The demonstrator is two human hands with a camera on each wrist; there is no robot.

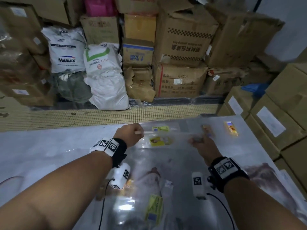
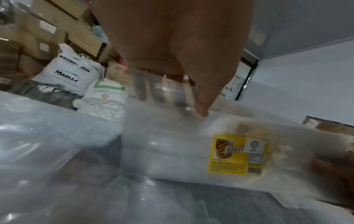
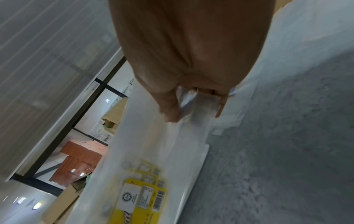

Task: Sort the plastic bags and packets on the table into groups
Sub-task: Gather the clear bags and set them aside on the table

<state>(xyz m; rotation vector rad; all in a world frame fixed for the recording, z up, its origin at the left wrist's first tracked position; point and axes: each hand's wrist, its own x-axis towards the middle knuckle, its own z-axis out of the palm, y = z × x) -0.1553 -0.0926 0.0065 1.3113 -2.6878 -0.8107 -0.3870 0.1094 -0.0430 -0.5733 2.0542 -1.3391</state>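
While a clear plastic bag with a yellow label (image 1: 160, 141) is held stretched between both hands above the far half of the table (image 1: 41, 155), its left end is pinched in the curled fingers of the left hand (image 1: 131, 134) and its right end is gripped between the thumb and curled fingers of the right hand (image 1: 201, 141). In the left wrist view the bag's label (image 2: 238, 154) is seen clearly, with the bag's far end blurred. Beyond it, near the far edge, a second clear bag with a yellow-green label (image 1: 160, 128) is laid flat, and toward the far right corner an orange-yellow packet (image 1: 231, 128) is seen. Near the front edge, between the forearms, another clear bag with a yellow label (image 1: 153, 208) is lying on further transparent film, whose number cannot be told. The table is covered by a pale grey, glossy surface. Beyond its far edge a strip of small yellowish tiles (image 1: 99, 117) is seen, then white sacks (image 1: 106, 77) and stacked cardboard boxes (image 1: 182, 47) against the wall. More boxes (image 1: 279, 117) are stacked along the right edge.
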